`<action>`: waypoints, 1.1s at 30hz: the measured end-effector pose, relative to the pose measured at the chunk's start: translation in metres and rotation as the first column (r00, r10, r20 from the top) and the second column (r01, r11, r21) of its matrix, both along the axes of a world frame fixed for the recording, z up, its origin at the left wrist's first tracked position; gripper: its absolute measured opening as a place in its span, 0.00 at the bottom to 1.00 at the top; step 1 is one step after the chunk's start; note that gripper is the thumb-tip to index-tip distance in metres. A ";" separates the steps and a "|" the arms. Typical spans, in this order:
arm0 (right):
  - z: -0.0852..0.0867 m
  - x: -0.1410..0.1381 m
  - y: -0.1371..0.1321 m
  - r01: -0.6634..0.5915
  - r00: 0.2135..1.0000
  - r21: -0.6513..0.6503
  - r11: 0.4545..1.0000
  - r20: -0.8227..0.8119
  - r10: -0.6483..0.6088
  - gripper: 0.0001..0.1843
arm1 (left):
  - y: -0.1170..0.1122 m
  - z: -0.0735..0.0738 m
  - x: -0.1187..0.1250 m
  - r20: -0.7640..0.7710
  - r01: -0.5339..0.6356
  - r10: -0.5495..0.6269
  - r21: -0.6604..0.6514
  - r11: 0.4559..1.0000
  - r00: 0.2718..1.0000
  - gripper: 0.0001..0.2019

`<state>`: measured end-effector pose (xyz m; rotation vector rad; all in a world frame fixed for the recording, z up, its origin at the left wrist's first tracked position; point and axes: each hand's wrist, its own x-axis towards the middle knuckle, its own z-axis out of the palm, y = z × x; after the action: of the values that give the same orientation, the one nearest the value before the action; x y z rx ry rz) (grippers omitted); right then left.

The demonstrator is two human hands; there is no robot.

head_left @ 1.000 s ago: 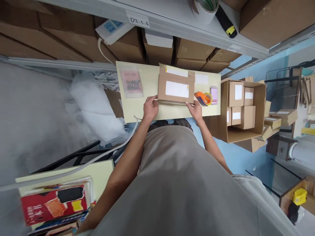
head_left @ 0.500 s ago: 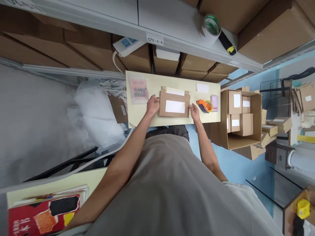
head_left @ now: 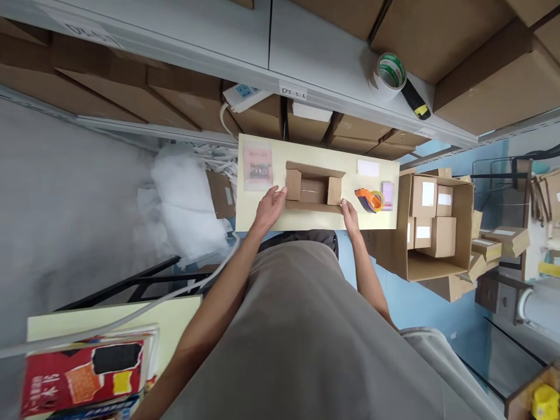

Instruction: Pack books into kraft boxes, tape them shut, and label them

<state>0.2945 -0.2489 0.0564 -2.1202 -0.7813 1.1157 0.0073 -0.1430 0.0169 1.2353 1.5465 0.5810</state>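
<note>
Brown open carton [head_left: 313, 190] is standing centre-frame near tabletop [head_left: 380, 222] edge, left hand [head_left: 268, 209] and right hand [head_left: 350, 217] pinching its sides, below shelf label [head_left: 293, 90] ending “5-6”.

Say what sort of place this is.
Probably a packing workspace: it has an orange tape dispenser, a large brown cardboard carton holding smaller brown boxes, and grey metal shelving.

Box [head_left: 314, 189] on table [head_left: 306, 223]; packet [head_left: 257, 168] left, tape dispenser [head_left: 370, 199] right.
</note>
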 end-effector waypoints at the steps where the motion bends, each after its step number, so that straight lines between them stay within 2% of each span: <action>1: -0.002 -0.002 0.002 -0.005 0.999 -0.009 1.000 0.037 0.005 0.47 | 0.001 0.000 0.003 -0.026 0.009 -0.010 -0.017 1.000 1.000 0.35; 4: -0.005 -0.008 0.015 -0.001 0.986 0.000 1.000 0.164 0.001 0.50 | 0.008 0.003 0.018 -0.102 0.033 -0.029 0.030 0.999 0.994 0.55; 7: -0.004 -0.017 0.035 -0.062 0.932 -0.020 0.998 0.357 0.065 0.51 | 0.017 0.007 0.036 -0.160 0.074 -0.047 0.169 0.983 0.986 0.60; 9: 0.000 -0.022 0.048 -0.120 0.862 -0.067 0.990 0.489 0.138 0.50 | 0.022 0.008 0.040 -0.192 0.110 -0.068 0.216 0.970 0.979 0.56; 11: 0.006 -0.026 0.055 -0.147 0.800 -0.114 0.983 0.570 0.186 0.45 | 0.023 0.007 0.037 -0.219 0.126 -0.073 0.239 0.963 0.973 0.47; 15: 0.024 -0.029 0.059 -0.139 0.767 -0.172 0.975 0.604 0.216 0.31 | 0.020 0.006 0.025 -0.222 0.062 -0.007 0.242 0.968 0.975 0.29; 17: 0.033 -0.030 0.061 -0.143 0.750 -0.204 0.968 0.616 0.241 0.26 | 0.020 0.008 0.032 -0.208 0.050 0.001 0.241 0.969 0.978 0.31; 20: 0.043 -0.027 0.068 -0.133 0.701 -0.245 0.960 0.662 0.266 0.23 | 0.021 0.015 0.054 -0.237 0.113 -0.059 0.218 0.969 0.970 0.41; 23: 0.046 -0.018 0.069 -0.091 0.707 -0.241 0.966 0.668 0.233 0.23 | 0.022 0.026 0.064 -0.330 0.196 -0.146 0.122 0.973 0.933 0.39; 25: 0.045 -0.007 0.062 -0.074 0.742 -0.236 0.969 0.636 0.211 0.19 | 0.023 0.032 0.053 -0.371 0.212 -0.166 0.085 0.974 0.914 0.29; 28: 0.041 0.007 0.046 -0.082 0.783 -0.267 0.960 0.579 0.228 0.12 | 0.028 0.035 0.021 -0.388 0.151 -0.112 0.070 0.986 0.915 0.15; 31: 0.038 0.015 0.034 -0.116 0.799 -0.248 0.962 0.552 0.239 0.13 | 0.035 0.035 -0.006 -0.380 0.068 -0.042 0.055 0.996 0.924 0.09; 33: 0.036 0.017 0.032 -0.129 0.802 -0.216 0.968 0.552 0.230 0.13 | 0.038 0.033 -0.013 -0.369 0.033 -0.012 0.052 0.998 0.929 0.08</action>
<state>0.3112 -0.2168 0.0928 -2.6163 -1.2214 0.6283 -0.0055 -0.1046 0.0500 1.4665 1.8330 0.3938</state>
